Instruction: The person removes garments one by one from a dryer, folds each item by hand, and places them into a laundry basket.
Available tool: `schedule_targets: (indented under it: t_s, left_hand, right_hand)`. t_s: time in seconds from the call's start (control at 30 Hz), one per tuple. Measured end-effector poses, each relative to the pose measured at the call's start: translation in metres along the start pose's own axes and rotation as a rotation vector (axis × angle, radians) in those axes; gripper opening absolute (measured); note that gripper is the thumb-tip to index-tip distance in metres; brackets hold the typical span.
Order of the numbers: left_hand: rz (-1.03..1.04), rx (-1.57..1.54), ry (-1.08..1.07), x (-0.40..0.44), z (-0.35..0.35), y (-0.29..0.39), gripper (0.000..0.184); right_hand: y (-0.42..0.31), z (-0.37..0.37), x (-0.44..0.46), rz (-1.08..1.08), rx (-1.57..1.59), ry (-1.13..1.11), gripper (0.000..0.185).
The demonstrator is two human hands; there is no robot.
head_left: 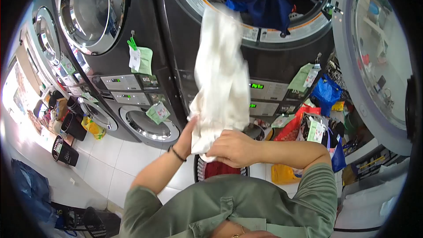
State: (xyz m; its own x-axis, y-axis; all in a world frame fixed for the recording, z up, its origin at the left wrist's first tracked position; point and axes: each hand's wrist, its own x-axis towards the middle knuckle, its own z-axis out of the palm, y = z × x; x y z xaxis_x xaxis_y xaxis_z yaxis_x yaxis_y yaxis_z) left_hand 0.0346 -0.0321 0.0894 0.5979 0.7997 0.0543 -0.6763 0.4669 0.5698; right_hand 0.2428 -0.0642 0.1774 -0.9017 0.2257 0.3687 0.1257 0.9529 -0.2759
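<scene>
The right hand [235, 149] grips the cloth [222, 72], which points to twelve o'clock. The left hand [188, 137] touches it, but I can't tell its grip. For a good shake, hold tight, clear of the door [382, 53] at two.

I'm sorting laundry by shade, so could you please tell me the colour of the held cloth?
The held cloth is white, seen best in the head view.

"The garment [222, 75] at twelve?"
"Matt cloth, creased."
"Door [92, 6] at ten?"
"Smooth and glossy, glass-like, with a shiny metallic rim [83, 49]."
"Bag [328, 90] at three?"
"Thin plastic, crinkled, with a sheen."
"And the floor [100, 162] at eight?"
"Smooth tile with a soft gloss."
</scene>
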Motion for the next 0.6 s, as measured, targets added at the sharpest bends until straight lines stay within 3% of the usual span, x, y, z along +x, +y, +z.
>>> schedule_targets:
  t_s: [0.03, 0.1, 0.17, 0.2, 0.23, 0.27, 0.3, 0.33, 0.37, 0.4, 0.47, 0.53, 0.6]
  left_hand:
    - [-0.050, -0.015, -0.047, 0.011, -0.005, 0.002, 0.064]
    - [-0.144, -0.043, -0.141, 0.034, -0.023, 0.001, 0.060]
    - [0.210, 1.086, -0.234, 0.032, -0.002, 0.012, 0.049]
    - [0.230, 0.946, -0.180, 0.032, -0.005, 0.008, 0.047]
    - [0.357, 1.342, -0.097, 0.026, 0.031, 0.015, 0.042]
    - [0.268, 1.439, 0.043, 0.024, 0.050, 0.025, 0.036]
    - [0.230, 1.354, 0.183, 0.022, 0.058, 0.034, 0.033]
    - [0.196, 1.269, 0.320, 0.020, 0.064, 0.042, 0.031]
    - [0.295, 1.140, 0.352, 0.020, 0.070, 0.051, 0.032]
    - [0.394, 1.007, 0.381, 0.020, 0.075, 0.059, 0.032]
    - [0.353, 0.789, 0.302, 0.019, 0.082, 0.070, 0.036]
    - [0.289, 0.862, 0.265, 0.020, 0.088, 0.070, 0.044]
    - [0.194, 0.980, 0.216, 0.021, 0.090, 0.071, 0.047]
  right_hand:
    - [-0.002, 0.004, -0.011, -0.002, 0.105, 0.017, 0.038]
    - [0.000, 0.010, -0.027, 0.110, 0.024, 0.269, 0.051]
    - [0.010, 0.026, -0.045, 0.319, 0.077, 0.543, 0.076]
    - [0.007, 0.031, -0.048, 0.516, 0.199, 0.601, 0.081]
    - [0.009, 0.040, -0.041, 0.572, 0.346, 0.819, 0.073]
    - [0.021, 0.050, -0.043, 0.640, 0.452, 0.869, 0.065]
    - [0.034, 0.059, -0.045, 0.705, 0.559, 0.928, 0.057]
    - [0.048, 0.062, -0.056, 0.779, 0.621, 0.815, 0.049]
    - [0.054, 0.070, -0.064, 0.780, 0.630, 0.887, 0.039]
    - [0.058, 0.073, -0.066, 0.799, 0.712, 0.996, 0.043]
    - [0.057, 0.059, -0.060, 0.801, -0.066, 0.973, 0.046]
    - [0.054, 0.041, -0.035, 0.566, 0.210, 1.098, 0.052]
    - [0.066, 0.028, -0.024, 0.621, 0.407, 1.039, 0.052]
